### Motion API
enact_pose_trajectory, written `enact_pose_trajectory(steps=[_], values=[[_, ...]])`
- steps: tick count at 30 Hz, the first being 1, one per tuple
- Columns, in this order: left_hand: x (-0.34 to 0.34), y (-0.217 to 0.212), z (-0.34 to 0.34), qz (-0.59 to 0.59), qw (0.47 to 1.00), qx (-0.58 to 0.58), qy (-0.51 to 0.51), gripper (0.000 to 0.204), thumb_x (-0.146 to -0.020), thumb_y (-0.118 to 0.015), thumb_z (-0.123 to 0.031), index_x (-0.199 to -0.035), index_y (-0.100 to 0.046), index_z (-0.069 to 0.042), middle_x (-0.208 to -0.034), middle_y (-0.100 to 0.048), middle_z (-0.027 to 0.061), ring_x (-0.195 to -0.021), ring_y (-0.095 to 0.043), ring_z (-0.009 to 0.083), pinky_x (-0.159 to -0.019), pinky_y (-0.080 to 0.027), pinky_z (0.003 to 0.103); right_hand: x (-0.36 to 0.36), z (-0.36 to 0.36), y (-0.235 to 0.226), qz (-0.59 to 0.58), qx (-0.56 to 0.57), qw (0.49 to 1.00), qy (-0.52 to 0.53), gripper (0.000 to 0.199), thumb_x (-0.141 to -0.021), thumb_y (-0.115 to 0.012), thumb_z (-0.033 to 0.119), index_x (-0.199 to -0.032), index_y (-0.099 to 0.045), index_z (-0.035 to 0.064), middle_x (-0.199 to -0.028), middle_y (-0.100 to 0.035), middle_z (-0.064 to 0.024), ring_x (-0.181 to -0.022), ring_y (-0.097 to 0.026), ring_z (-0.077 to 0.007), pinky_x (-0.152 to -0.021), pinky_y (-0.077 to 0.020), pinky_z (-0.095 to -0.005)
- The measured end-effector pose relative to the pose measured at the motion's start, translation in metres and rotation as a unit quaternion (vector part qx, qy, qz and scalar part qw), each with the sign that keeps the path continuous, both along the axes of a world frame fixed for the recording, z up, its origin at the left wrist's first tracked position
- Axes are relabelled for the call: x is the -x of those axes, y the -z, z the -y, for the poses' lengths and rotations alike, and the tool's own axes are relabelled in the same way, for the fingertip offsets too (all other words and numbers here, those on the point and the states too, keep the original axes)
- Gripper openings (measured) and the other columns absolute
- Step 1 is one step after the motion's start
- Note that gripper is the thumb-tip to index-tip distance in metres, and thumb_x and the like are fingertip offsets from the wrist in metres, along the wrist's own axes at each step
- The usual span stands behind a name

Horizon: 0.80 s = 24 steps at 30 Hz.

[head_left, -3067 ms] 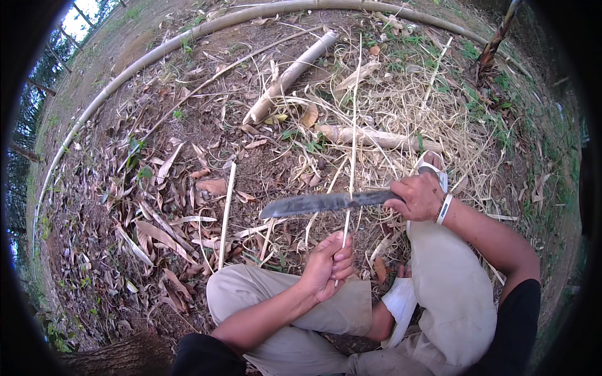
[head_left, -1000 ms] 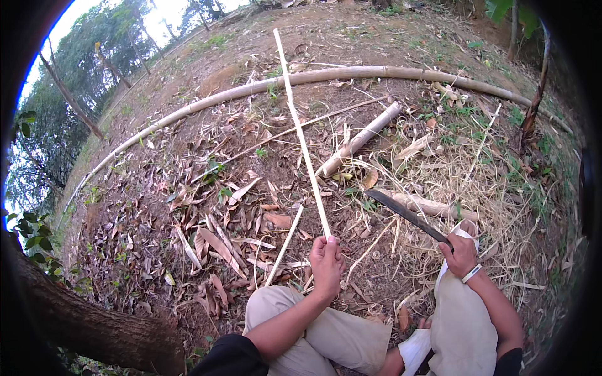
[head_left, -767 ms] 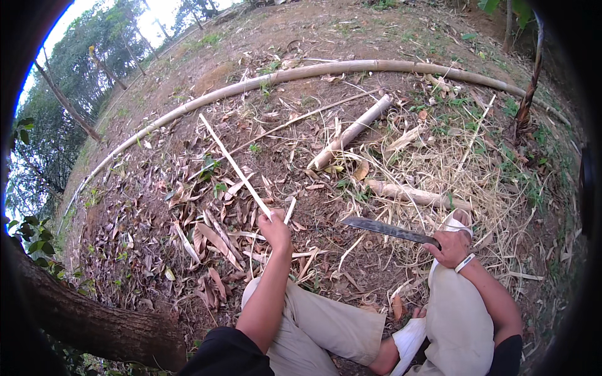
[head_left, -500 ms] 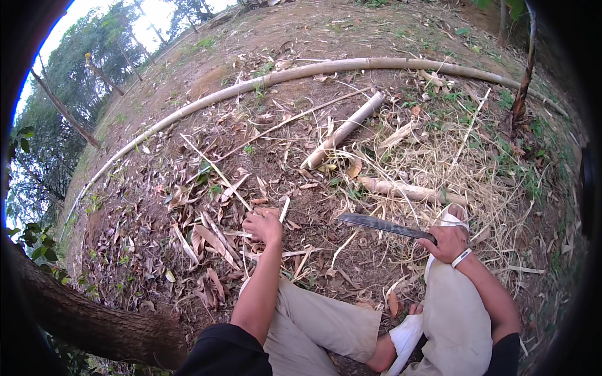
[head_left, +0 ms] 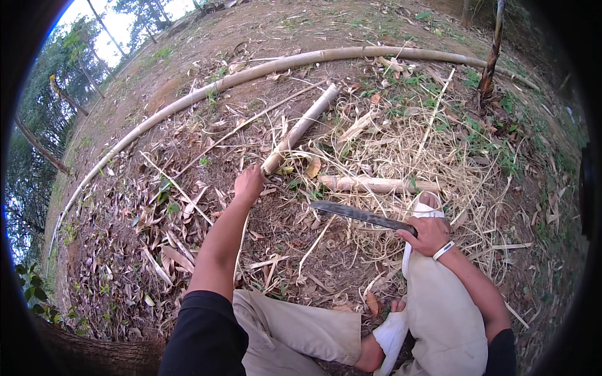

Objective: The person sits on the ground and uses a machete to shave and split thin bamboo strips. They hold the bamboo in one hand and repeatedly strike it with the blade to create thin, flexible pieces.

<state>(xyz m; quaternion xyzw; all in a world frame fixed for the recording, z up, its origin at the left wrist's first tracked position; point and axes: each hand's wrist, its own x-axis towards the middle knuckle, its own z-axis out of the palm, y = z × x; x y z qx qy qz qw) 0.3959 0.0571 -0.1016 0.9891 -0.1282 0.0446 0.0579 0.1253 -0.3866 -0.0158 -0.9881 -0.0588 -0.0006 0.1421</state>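
My left hand (head_left: 249, 182) is stretched forward at the near end of a short bamboo piece (head_left: 302, 128) lying on the ground. Its fingers are curled, and what they hold, if anything, is hidden. A thin pale bamboo strip (head_left: 241, 245) runs from beside that forearm toward my leg. In my right hand (head_left: 429, 234) is a machete (head_left: 360, 215), gripped by its handle over my right knee, its dark blade pointing left. Just beyond the blade lies a second short bamboo piece (head_left: 379, 184), next to my right foot.
A long bamboo pole (head_left: 282, 65) arcs across the far ground. Pale shavings (head_left: 407, 147) are heaped ahead to the right, and dry leaves (head_left: 179, 257) cover the left. A thin trunk (head_left: 490, 62) stands far right; a thick trunk (head_left: 94, 354) lies low at left.
My left hand has moved forward, away from the loose strips, to the bamboo piece's near end. The machete stays in my right hand over the knee. The whole view has shifted somewhat.
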Motion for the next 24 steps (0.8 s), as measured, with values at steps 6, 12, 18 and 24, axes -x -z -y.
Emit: enact_pose_trajectory(steps=[6,12,18,24], values=[[0.004,-0.047,0.005,0.078,0.996,0.009,0.044,0.02,-0.093,-0.052,-0.024,-0.091,-0.056,-0.004,-0.085,-0.065,0.0186,-0.077,-0.066,0.0374,-0.067,-0.053,0.048,0.0,0.002,-0.003,-0.029,0.0,0.999,0.019,0.052,-0.087,-0.057,0.058,-0.079,-0.066,0.0078,-0.056,-0.059,-0.0158,-0.056,-0.063,-0.0347,-0.055,-0.0486,-0.046],[0.031,-0.207,0.01,0.104,0.969,0.215,0.059,0.027,-0.09,-0.057,-0.02,-0.077,-0.064,0.003,-0.061,-0.06,0.0164,-0.051,-0.055,0.0221,-0.053,-0.043,0.039,-0.002,-0.001,0.004,-0.037,-0.004,0.999,0.028,0.056,-0.087,-0.055,0.06,-0.079,-0.066,0.0056,-0.058,-0.06,-0.018,-0.058,-0.063,-0.0382,-0.057,-0.0491,-0.0495],[0.058,-0.344,0.022,0.046,0.952,0.295,0.065,0.032,-0.088,-0.058,-0.023,-0.08,-0.069,0.006,-0.056,-0.058,0.007,-0.049,-0.052,0.0122,-0.048,-0.041,0.033,0.002,-0.001,-0.002,-0.041,-0.029,0.996,0.075,0.058,-0.088,-0.054,0.06,-0.081,-0.068,0.0041,-0.063,-0.063,-0.0196,-0.065,-0.065,-0.0371,-0.062,-0.0494,-0.0478],[0.09,-0.383,0.038,-0.058,0.958,0.262,0.099,0.029,-0.091,-0.058,-0.022,-0.082,-0.071,0.003,-0.062,-0.062,0.0062,-0.052,-0.055,0.012,-0.052,-0.044,0.032,0.003,0.02,-0.003,0.053,-0.152,0.981,0.111,0.047,-0.086,-0.066,0.044,-0.081,-0.066,-0.0025,-0.06,-0.059,-0.0155,-0.054,-0.055,-0.0313,-0.057,-0.0427,-0.0436]])
